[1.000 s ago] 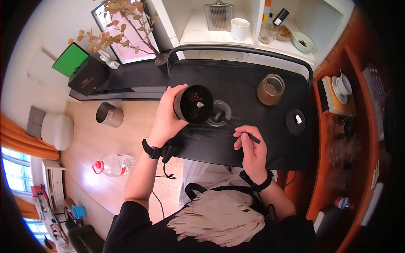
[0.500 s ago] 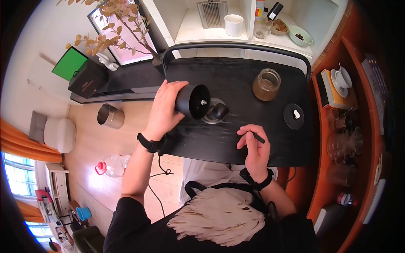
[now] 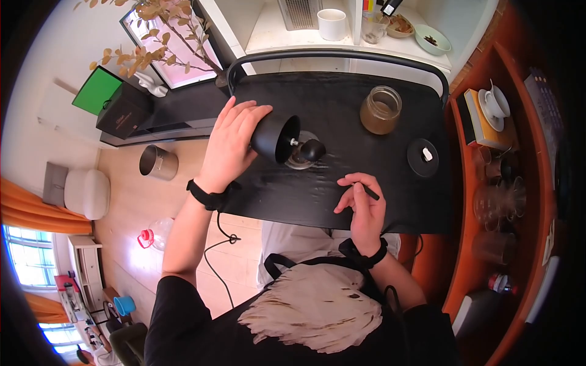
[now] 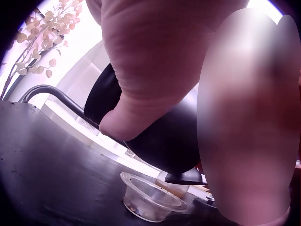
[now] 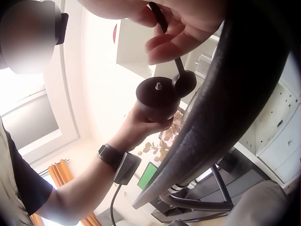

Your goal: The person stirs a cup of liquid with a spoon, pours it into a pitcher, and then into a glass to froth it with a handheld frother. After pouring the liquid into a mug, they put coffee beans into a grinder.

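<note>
My left hand (image 3: 229, 146) grips the black body of a hand coffee grinder (image 3: 271, 137), tipped so its open mouth faces right. A metal shaft stands in the middle of that mouth. Between the thumb and fingers of my right hand (image 3: 365, 207) is a black spoon (image 5: 184, 84), its bowl close to the grinder's rim. Below them a small clear bowl (image 4: 153, 202) sits on the black table (image 3: 274, 195), with dark specks inside; the grinder and spoon partly cover it in the head view.
An open glass jar (image 3: 379, 113) of brown contents stands at the table's back right, with a round black lid (image 3: 422, 158) in front of it. A black rail (image 3: 342, 58) borders the back edge. Beyond it, a white shelf holds a white mug (image 3: 332, 24).
My left hand has turned the grinder from mouth-up to tilted sideways, its opening toward the spoon. The right hand keeps its hold on the spoon. The head view has shifted slightly.
</note>
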The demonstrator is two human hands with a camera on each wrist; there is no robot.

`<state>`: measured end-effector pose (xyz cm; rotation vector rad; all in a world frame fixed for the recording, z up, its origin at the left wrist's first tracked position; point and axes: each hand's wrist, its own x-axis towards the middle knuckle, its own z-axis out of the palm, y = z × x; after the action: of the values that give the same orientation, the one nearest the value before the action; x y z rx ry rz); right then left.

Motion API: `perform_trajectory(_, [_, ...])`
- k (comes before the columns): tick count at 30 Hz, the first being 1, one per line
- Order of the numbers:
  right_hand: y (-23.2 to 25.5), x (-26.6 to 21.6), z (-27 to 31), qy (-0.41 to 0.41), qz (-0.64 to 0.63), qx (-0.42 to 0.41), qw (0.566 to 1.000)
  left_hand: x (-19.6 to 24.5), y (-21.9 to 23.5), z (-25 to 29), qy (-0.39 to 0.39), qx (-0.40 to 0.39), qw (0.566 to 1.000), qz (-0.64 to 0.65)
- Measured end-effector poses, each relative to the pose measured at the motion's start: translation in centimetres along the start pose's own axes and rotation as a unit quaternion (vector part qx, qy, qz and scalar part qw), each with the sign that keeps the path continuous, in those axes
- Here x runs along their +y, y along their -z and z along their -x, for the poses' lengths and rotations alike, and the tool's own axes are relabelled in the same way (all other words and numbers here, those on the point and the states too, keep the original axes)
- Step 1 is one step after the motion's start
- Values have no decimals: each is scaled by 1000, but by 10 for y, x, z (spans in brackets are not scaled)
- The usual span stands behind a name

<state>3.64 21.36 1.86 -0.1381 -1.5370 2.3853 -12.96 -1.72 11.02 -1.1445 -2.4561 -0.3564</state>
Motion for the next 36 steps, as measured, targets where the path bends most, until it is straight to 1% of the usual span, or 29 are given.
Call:
perform_trajectory(2, [1, 2, 1, 14, -3, 2, 1000, -2, -1, -1, 0, -9, 1000, 4])
perform_trajectory(5, [3, 6, -2, 5, -4, -1, 1000, -8, -6, 0, 4, -16, 1000, 1])
perform_trajectory(9, [2, 5, -3, -2, -10, 2, 1000, -5, -7, 0, -5, -9, 1000, 3])
perform_trajectory(11, [1, 5, -2, 0, -1, -2, 1000, -1, -2, -2, -21, -35, 999, -20])
perform_trajectory(14, [-2, -2, 1, -12, -5, 3, 1000, 3, 2, -5, -29, -47, 998, -44])
perform_trajectory(18, [-5, -9, 3, 1, 22, -13, 1000, 1, 1, -7, -39, -44, 996, -71])
perform_trajectory(20, [-4, -7, 2, -19, 18, -20, 999, 2, 1, -8, -44, -43, 995, -77])
perform_trajectory(24, [-3, -6, 1, -27, 22, -19, 999, 1, -1, -10, -52, -43, 995, -72])
perform_trajectory(26, [-2, -6, 1, -22, 34, -21, 999, -2, -3, -8, -55, -46, 992, -100])
perform_trajectory(36, [-5, -6, 1, -20, 30, -26, 999, 0, 2, -7, -58, -43, 992, -99])
